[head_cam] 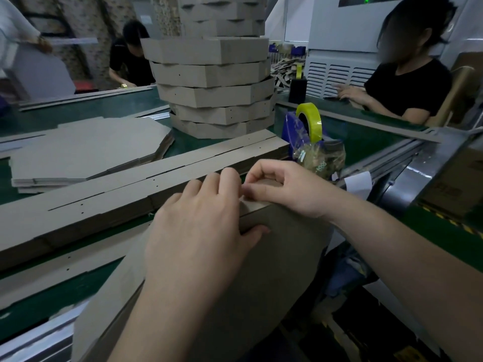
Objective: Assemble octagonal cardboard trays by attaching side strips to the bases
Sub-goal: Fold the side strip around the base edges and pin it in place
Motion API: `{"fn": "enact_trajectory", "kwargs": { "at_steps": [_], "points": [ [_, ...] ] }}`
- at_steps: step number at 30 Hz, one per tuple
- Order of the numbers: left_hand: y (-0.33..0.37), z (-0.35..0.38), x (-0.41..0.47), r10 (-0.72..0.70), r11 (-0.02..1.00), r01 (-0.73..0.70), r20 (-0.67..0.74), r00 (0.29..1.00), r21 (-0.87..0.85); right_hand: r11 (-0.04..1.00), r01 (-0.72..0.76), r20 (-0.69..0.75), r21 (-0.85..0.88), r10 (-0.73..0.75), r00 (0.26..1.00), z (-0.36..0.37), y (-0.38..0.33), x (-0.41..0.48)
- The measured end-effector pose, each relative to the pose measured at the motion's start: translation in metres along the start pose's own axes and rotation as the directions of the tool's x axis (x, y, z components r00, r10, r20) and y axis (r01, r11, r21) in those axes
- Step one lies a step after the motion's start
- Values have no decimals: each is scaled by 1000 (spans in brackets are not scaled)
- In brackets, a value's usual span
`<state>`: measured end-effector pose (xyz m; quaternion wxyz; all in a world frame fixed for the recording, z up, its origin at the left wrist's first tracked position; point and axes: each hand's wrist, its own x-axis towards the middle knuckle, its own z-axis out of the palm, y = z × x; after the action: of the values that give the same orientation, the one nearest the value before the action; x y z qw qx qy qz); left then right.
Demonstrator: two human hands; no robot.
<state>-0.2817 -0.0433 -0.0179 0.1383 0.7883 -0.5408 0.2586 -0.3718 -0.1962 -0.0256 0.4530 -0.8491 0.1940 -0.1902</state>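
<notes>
Clamps the half-built tray (pixel 274 270) at its upper corner with the left hand (pixel 198 226), fingers curled over the rim, thumb pressed flat on the outer wall. Pinches the top edge of the side strip (pixel 254 218) just at 1 o'clock of that, right hand (pixel 282 189), forefinger and thumb closed tight; cannot tell whether a bit of tape sits under the thumb. Holds the tray tilted up at the near edge of the green belt (pixel 104 105), the broad face toward the body.

Looks light and stiff: grey board, rigid across the panels, bending only at the scored folds, likely to crease if squeezed mid-wall. Best taken at corners and rim, as here, never by a loose strip end.

Outward: stack of loose strips (pixel 156 173) at 10 o'clock, flat octagonal bases (pixel 86 150) beyond at 10, finished trays (pixel 214 87) piled at 12, yellow tape roll (pixel 309 121) at 1.
</notes>
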Motion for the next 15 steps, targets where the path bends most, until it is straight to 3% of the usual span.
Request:
{"fn": "enact_trajectory", "kwargs": {
  "at_steps": [9,15],
  "points": [
    [-26,4,1,2,999,4,156,988,-38,977,-52,-187,208,92,978,13,-6,21],
    [-40,7,6,-76,995,88,211,975,-48,991,-28,-135,128,46,990,31,-2,33]
  ]
}}
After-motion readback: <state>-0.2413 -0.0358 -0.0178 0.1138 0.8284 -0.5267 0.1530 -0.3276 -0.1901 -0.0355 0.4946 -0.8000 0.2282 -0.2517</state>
